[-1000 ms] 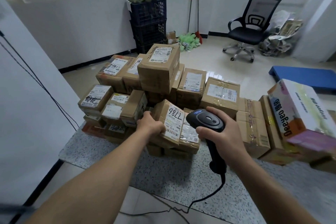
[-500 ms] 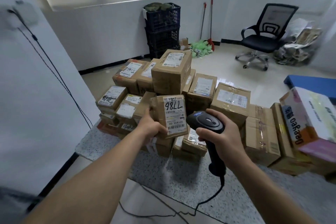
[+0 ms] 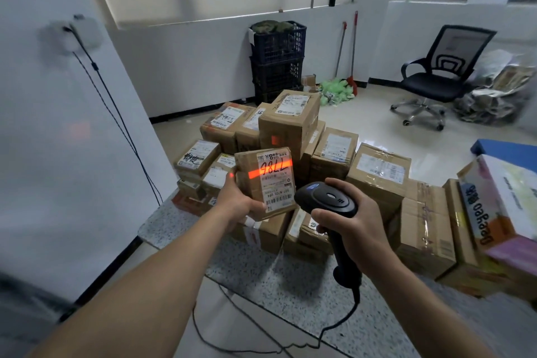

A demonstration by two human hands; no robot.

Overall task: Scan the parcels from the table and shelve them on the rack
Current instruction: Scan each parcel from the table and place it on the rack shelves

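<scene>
Left hand (image 3: 236, 203) gripping a small cardboard parcel (image 3: 265, 180) upright above the table (image 3: 290, 279), label facing the camera, orange scan line across it, right hand (image 3: 353, 225) clasped around a black scanner (image 3: 327, 202) just beside the parcel, stacked boxes (image 3: 377, 174) behind

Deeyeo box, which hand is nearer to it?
Right. The right hand, gripping the scanner, is left of the Deeyeo box; the left hand, holding a parcel, is farther left.

"7786" on the parcel (image 3: 266, 183) (upside down)
</scene>
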